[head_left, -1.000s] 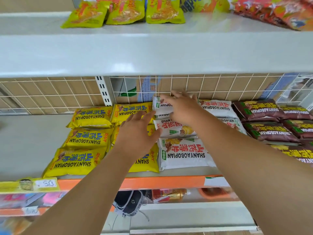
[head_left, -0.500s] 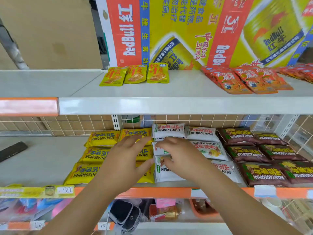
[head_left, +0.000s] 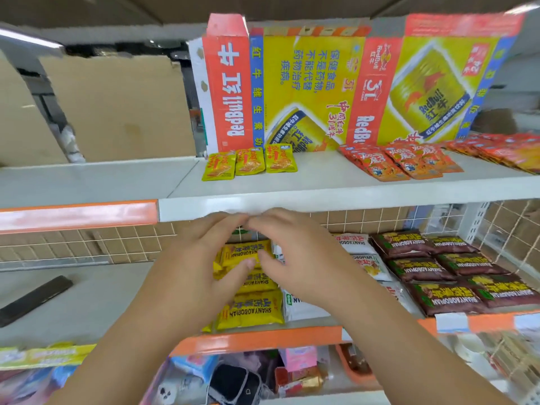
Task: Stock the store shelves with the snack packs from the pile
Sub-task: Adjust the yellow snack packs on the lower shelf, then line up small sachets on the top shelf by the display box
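Observation:
On the middle shelf [head_left: 87,293] lie rows of flat snack packs: yellow ones [head_left: 248,311], white ones [head_left: 353,244] and brown ones [head_left: 418,267]. Both my hands hover close together over the yellow and white rows. My left hand [head_left: 198,258] has its fingers spread and fairly straight, and its thumb touches a yellow pack at the back. My right hand [head_left: 298,258] lies over the white packs with relaxed fingers, its thumb next to the same yellow pack. The fingertips of both hands meet just under the upper shelf's front edge [head_left: 321,200]. The hands hide most of the back packs.
The upper shelf carries three small yellow packs [head_left: 249,162], red packs [head_left: 400,162] and a flattened RedBull carton [head_left: 306,92] standing behind. A dark flat object [head_left: 35,299] lies on the middle shelf's left. Wire mesh [head_left: 511,238] backs the shelf. Mixed goods fill the lower shelf [head_left: 233,381].
My view has risen and pulled back, bringing the upper shelf and carton into sight. My right hand left the back white packs and both hands drew together over the yellow column.

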`<state>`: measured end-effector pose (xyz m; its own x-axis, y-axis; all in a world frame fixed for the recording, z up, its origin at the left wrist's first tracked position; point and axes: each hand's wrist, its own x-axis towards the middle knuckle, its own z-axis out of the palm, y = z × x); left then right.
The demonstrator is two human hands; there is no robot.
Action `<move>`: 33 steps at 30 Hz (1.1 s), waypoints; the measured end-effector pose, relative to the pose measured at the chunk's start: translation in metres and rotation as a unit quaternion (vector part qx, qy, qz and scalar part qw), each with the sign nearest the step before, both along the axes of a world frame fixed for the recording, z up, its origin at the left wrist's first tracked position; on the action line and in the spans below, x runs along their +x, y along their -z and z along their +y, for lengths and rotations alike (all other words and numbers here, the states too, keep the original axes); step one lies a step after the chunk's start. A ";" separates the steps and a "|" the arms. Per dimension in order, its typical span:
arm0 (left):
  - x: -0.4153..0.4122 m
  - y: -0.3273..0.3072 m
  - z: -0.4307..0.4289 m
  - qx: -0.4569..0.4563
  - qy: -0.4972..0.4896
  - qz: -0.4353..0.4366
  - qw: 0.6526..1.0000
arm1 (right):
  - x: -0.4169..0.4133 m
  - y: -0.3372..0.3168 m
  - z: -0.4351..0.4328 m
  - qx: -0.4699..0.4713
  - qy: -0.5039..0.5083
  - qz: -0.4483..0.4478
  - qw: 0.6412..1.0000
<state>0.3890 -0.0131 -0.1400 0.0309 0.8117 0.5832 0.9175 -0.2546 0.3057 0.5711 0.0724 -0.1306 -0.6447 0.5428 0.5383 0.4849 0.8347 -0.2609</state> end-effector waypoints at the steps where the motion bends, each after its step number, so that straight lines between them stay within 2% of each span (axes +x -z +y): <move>1: -0.007 -0.006 -0.007 0.010 -0.003 0.007 1.000 | -0.007 -0.005 -0.005 0.005 0.004 0.007 1.000; 9: -0.088 -0.044 -0.074 0.043 -0.065 0.026 0.997 | -0.094 -0.039 -0.060 0.022 -0.005 0.076 0.997; 15: -0.140 -0.065 -0.099 0.029 -0.126 0.041 0.991 | -0.154 -0.055 -0.074 0.020 -0.037 0.067 0.997; 22: -0.187 -0.082 -0.094 0.028 -0.189 0.017 0.982 | -0.196 -0.077 -0.053 0.036 -0.064 0.039 0.997; 27: -0.219 -0.092 -0.080 0.008 -0.234 0.032 0.972 | -0.227 -0.091 -0.018 0.059 -0.085 0.016 0.995; 33: -0.254 -0.116 -0.066 0.025 -0.291 0.044 0.956 | -0.277 -0.123 0.022 0.083 -0.114 -0.012 0.990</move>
